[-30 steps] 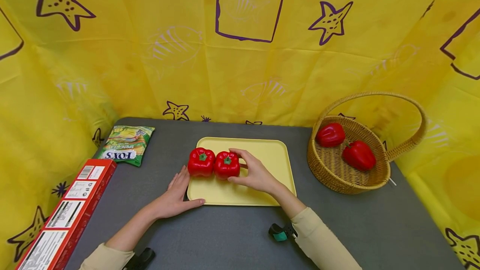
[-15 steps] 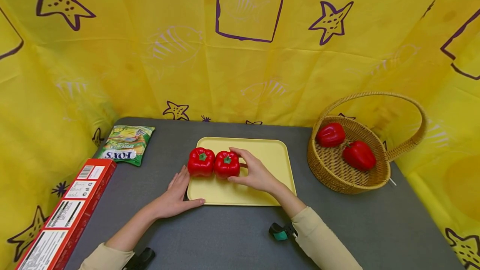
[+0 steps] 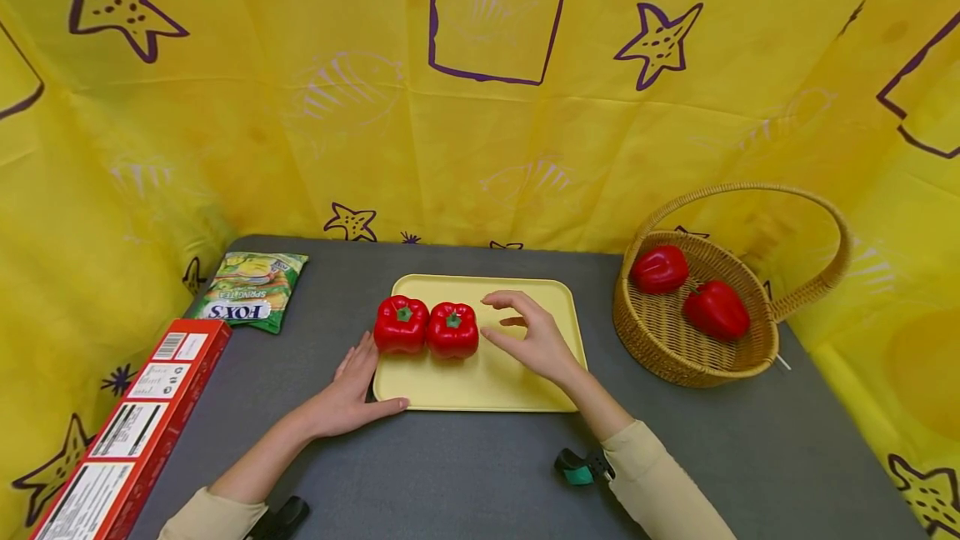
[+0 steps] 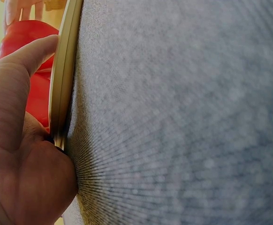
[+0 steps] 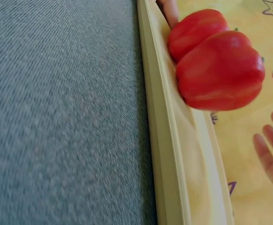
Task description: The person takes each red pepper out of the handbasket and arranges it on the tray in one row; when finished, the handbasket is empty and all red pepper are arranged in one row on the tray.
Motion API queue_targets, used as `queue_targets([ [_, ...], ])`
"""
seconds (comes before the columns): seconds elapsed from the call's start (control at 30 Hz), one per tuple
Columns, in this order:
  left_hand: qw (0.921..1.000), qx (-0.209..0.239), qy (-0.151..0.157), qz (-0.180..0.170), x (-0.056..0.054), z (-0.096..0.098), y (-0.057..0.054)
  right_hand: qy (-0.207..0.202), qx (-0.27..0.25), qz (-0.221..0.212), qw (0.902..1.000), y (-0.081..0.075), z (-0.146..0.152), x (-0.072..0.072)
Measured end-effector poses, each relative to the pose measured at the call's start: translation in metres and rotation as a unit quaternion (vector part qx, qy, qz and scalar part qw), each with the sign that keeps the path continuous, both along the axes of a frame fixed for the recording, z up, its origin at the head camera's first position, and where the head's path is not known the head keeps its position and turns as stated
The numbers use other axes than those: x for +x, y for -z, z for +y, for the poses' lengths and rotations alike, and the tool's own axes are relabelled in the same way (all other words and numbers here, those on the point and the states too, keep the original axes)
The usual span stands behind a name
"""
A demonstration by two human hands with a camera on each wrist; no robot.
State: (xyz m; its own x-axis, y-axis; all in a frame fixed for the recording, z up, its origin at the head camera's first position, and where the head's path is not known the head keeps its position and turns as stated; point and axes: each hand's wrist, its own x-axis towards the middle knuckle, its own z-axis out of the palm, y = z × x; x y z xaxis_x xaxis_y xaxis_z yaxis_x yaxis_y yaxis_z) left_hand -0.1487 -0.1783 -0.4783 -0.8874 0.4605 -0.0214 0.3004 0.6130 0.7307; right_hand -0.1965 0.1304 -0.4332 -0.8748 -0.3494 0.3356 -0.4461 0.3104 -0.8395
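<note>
Two red bell peppers stand side by side on the left part of a pale yellow tray, green stems up. My left hand rests at the tray's left edge, thumb along the front rim, fingers beside the left bell pepper. In the left wrist view the thumb lies at the tray's rim. My right hand is over the tray, right of the right bell pepper, with a gap between fingertips and pepper. Its fingers are loosely bent and hold nothing; the right wrist view shows them apart from the peppers.
At the right stands a wicker basket with a tall handle, holding two more red bell peppers. A green FOX'S packet lies at the back left, and a long red box along the left edge. Yellow cloth surrounds the grey table.
My right hand has let go of the right bell pepper and moved off to the right. The left hand and both bell peppers on the tray stay where they were.
</note>
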Motion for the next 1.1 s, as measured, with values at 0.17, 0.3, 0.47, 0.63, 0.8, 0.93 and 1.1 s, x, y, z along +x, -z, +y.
queue_targets([
  [0.17, 1.0000, -0.001, 0.000, -0.001, 0.000, 0.000, -0.001, 0.045, -0.026, 0.026, 0.9983, -0.023, 0.005, 0.011],
  [0.3, 1.0000, 0.000, 0.001, -0.001, 0.000, 0.001, -0.001, 0.088, -0.027, 0.016, 0.9956, -0.020, 0.015, 0.008],
  [0.47, 1.0000, 0.001, 0.002, 0.003, 0.000, 0.001, -0.001, 0.141, -0.026, 0.005, 0.9896, -0.007, 0.034, -0.002],
  [0.63, 1.0000, -0.001, -0.001, 0.006, 0.000, 0.000, 0.000, 0.176, -0.057, 0.020, 0.9825, -0.024, 0.047, 0.004],
  [0.8, 1.0000, 0.000, -0.002, 0.007, 0.001, -0.001, 0.000, 0.230, -0.098, 0.012, 0.9682, -0.042, 0.063, 0.007],
  [0.93, 1.0000, 0.000, -0.002, 0.007, 0.001, -0.001, 0.001, 0.280, -0.112, 0.001, 0.9535, -0.032, 0.090, -0.005],
  [1.1, 1.0000, -0.003, -0.002, 0.005, 0.001, 0.000, 0.000, 0.315, -0.003, -0.041, 0.9481, -0.036, 0.124, -0.010],
])
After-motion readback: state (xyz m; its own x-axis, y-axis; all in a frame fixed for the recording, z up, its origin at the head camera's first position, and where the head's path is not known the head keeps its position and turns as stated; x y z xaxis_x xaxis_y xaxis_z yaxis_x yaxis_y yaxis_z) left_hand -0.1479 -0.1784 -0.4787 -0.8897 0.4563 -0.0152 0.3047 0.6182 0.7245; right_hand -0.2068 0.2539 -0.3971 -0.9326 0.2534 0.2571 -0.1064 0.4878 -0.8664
